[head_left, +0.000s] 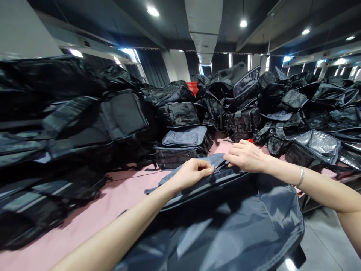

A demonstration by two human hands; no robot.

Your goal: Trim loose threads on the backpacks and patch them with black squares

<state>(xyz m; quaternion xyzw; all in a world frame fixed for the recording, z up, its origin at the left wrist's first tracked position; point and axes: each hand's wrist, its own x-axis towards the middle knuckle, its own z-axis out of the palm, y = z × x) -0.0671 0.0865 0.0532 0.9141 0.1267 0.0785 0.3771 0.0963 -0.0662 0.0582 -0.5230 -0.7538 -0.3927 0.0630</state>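
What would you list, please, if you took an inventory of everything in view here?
open bag with smooth fabric lining: one, blue-grey, foreground
camouflage fabric bags: many, too piled up to count, black and grey, left, behind and right
open bag with shiny foil lining: at least one, silver inside, right
flat table surface: one, pink, beneath the bags
plastic crate: one, red, centre background
small object, unclear: one, red, just beyond the right hand
round ceiling lamps: several, white, overhead
long curtains: several, dark, far wall
thin metal bracelet: one, silver, right wrist
left hand: one, bare, pinching the foreground bag's edge
right hand: one, bare, gripping that edge farther right
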